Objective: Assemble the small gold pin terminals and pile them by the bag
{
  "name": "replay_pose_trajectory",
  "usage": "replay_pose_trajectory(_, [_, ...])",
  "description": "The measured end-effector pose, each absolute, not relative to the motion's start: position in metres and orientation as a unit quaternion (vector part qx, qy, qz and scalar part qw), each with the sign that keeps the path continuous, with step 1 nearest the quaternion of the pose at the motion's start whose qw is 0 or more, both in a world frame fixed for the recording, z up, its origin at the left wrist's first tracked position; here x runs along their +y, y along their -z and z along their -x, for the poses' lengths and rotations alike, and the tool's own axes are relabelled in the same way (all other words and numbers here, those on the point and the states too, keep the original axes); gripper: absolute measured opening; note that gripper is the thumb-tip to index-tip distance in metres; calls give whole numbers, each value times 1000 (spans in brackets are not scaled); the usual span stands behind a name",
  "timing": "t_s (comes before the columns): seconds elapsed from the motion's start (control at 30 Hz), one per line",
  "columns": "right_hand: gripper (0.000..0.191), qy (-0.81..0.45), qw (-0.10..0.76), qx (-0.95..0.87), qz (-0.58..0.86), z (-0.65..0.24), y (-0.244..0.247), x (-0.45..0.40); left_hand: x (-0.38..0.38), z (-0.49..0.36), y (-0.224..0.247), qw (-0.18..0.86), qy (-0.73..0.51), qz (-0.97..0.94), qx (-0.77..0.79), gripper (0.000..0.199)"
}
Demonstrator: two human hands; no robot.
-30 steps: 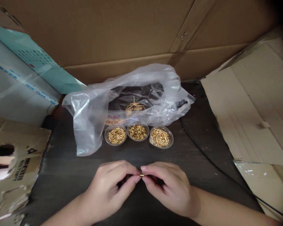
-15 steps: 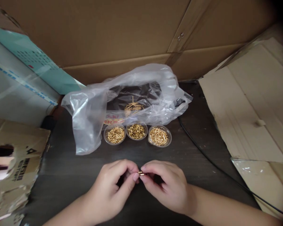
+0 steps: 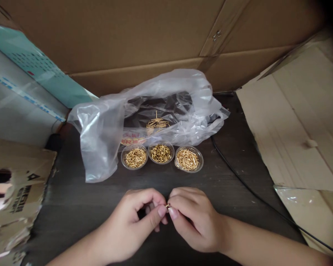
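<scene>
Both hands are at work low on the desk (image 3: 72,218), close together in front of the cups. The left hand (image 3: 130,221) and the right hand (image 3: 195,218) are closed, their fingertips meeting on one small gold pin (image 3: 167,206), which both appear to grip. The pin is largely hidden by the fingers, so its full form cannot be confirmed.

State of the work as seen: three clear plastic cups stand in a row, well forward of the hands and just apart from one another. The left cup (image 3: 134,168), middle cup (image 3: 161,163) and right cup (image 3: 188,171) each hold a loose layer of gold pins. No cup is full to the rim, and the levels look similar.

A further heap of gold pins (image 3: 157,123) lies behind the cups, at the mouth of a clear plastic bag (image 3: 100,147). Whether it sits inside the bag or on top cannot be told.

A black cable (image 3: 246,181) runs across the desk to the right of the hands.
</scene>
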State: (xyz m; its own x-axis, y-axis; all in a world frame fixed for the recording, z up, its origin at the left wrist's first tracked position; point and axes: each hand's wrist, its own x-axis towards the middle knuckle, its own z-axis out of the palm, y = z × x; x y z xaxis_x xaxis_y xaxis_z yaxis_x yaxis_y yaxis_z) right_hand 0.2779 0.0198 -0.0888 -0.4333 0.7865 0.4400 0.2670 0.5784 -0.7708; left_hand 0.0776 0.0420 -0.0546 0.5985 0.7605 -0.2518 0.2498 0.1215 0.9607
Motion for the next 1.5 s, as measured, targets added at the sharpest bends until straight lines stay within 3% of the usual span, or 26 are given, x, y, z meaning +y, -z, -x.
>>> replay_pose_trajectory(0.2, [16, -348, 453, -746, 342, -281, 86, 21, 43, -77, 52, 565, -210, -700, 383, 18])
replay_pose_trajectory(0.4, [18, -348, 438, -759, 333, -281, 87, 21, 42, -74, 53, 498, -218, -759, 358, 15])
replay_pose_trajectory(1.5, [20, -412, 422, -752, 293, -282, 87, 24, 42, -75, 52, 488, -235, -777, 319, 14])
